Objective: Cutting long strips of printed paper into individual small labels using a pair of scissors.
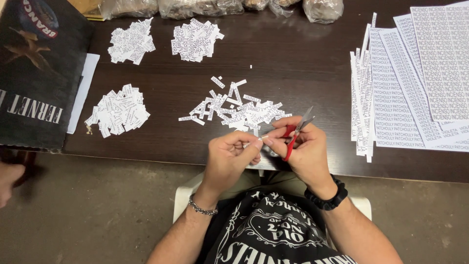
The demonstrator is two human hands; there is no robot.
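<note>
The right hand [305,149] has its fingers closed through the red handles of small scissors [297,131], blades slightly parted and pointing up and away. The left hand [229,159] pinches a narrow paper strip [261,139] between thumb and forefinger, feeding its end toward the blades just above the near edge of the dark surface [293,68]. Cut slips [234,108] lie heaped just beyond the hands. For an even cut, it seems best to keep the strip taut and square to the blades, with fingertips clear
</note>
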